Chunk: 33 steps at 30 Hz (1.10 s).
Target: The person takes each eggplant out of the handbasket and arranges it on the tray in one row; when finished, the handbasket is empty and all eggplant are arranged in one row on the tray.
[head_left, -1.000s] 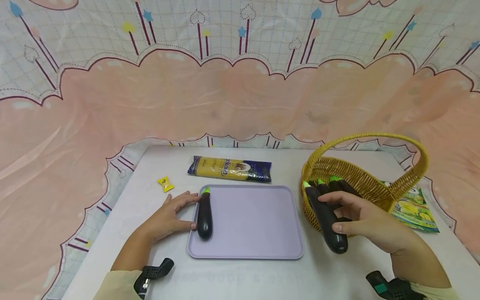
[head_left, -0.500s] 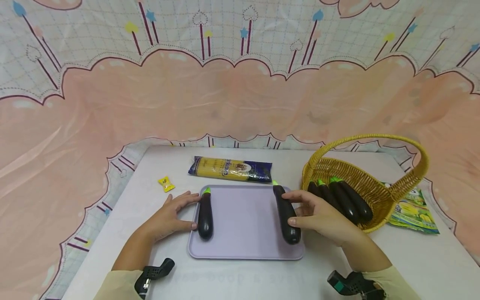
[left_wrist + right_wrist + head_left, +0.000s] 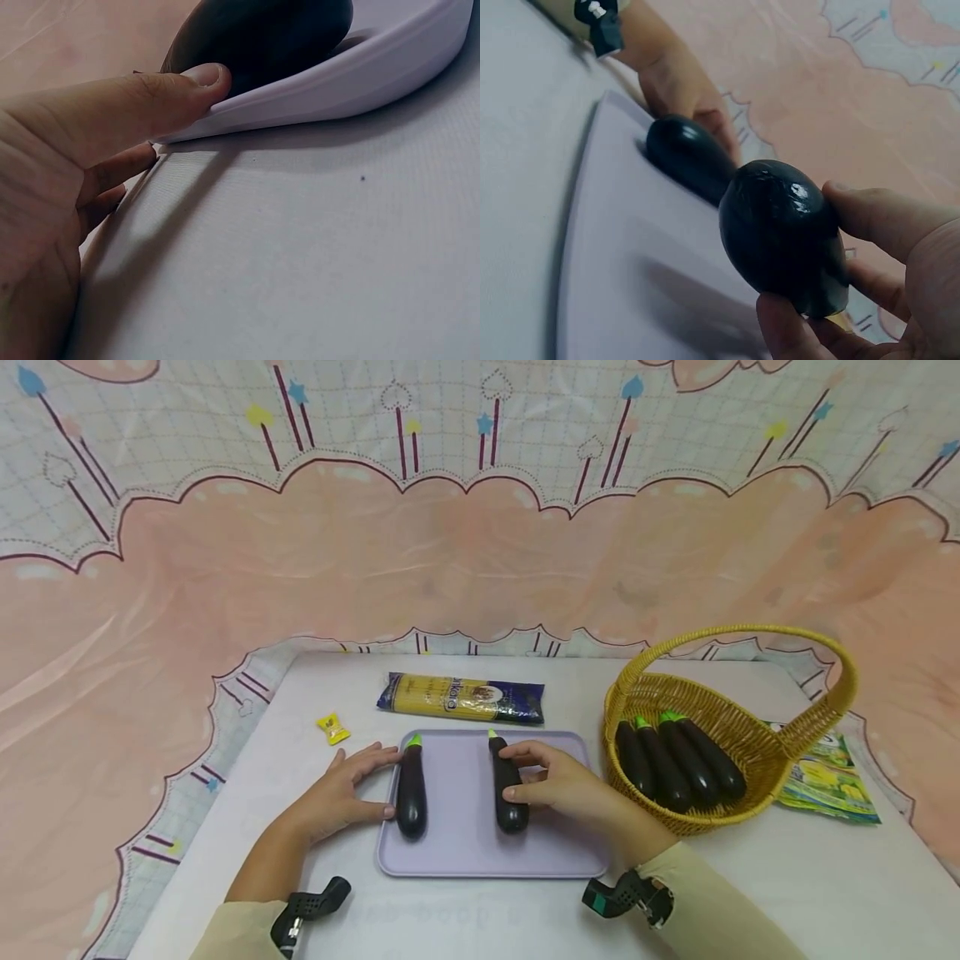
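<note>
My right hand [image 3: 558, 785] grips a dark eggplant [image 3: 507, 785] with a green tip, over the middle of the lilac tray [image 3: 555, 852]. In the right wrist view the held eggplant [image 3: 780, 232] casts a shadow on the tray below it. A second eggplant [image 3: 411, 789] lies along the tray's left side. My left hand [image 3: 341, 793] rests at the tray's left edge, fingers spread and relaxed. In the left wrist view its thumb [image 3: 202, 79] lies on the rim, close beside that eggplant [image 3: 262, 41].
A wicker basket [image 3: 757, 752] with a tall handle stands at the right, holding several eggplants [image 3: 697, 760]. Behind the tray lies a yellow and blue pasta packet [image 3: 461, 697]. A small yellow wrapped sweet [image 3: 332, 727] is at the left. Green and yellow packets [image 3: 832, 785] lie beyond the basket.
My right hand has carried the eggplant leftward from the basket to over the middle of the tray. The left hand and the other eggplant on the tray have stayed in place.
</note>
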Motion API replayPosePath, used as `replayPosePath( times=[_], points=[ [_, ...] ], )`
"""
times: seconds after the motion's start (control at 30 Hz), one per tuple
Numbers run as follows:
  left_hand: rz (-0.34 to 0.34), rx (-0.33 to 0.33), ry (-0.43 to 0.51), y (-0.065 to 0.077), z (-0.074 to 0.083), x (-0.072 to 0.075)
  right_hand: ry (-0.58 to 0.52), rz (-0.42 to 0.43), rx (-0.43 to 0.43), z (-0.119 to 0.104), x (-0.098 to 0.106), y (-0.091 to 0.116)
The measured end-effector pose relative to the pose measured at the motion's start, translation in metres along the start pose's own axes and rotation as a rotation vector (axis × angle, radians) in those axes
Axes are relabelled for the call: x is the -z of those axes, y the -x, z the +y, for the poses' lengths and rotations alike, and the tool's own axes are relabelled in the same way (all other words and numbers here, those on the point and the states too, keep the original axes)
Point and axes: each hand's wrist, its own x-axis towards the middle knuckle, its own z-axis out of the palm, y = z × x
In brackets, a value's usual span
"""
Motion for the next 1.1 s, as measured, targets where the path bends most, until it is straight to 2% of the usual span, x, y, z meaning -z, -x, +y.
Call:
replayPosePath(
  times=[0.23, 0.37, 0.8, 1.1],
  points=[
    [-0.004, 0.003, 0.007, -0.001, 0.002, 0.000, -0.103, 0.003, 0.013, 0.006, -0.021, -0.016],
    [-0.007, 0.011, 0.008, -0.002, 0.002, -0.001, -0.113, -0.004, 0.023, 0.004, -0.030, -0.022],
    [-0.010, 0.023, 0.003, 0.001, 0.000, -0.001, -0.039, -0.004, -0.010, -0.008, -0.052, -0.039],
    [-0.009, 0.021, -0.004, -0.001, 0.002, 0.000, 0.065, 0.022, 0.004, -0.014, -0.066, -0.046]
  ],
)
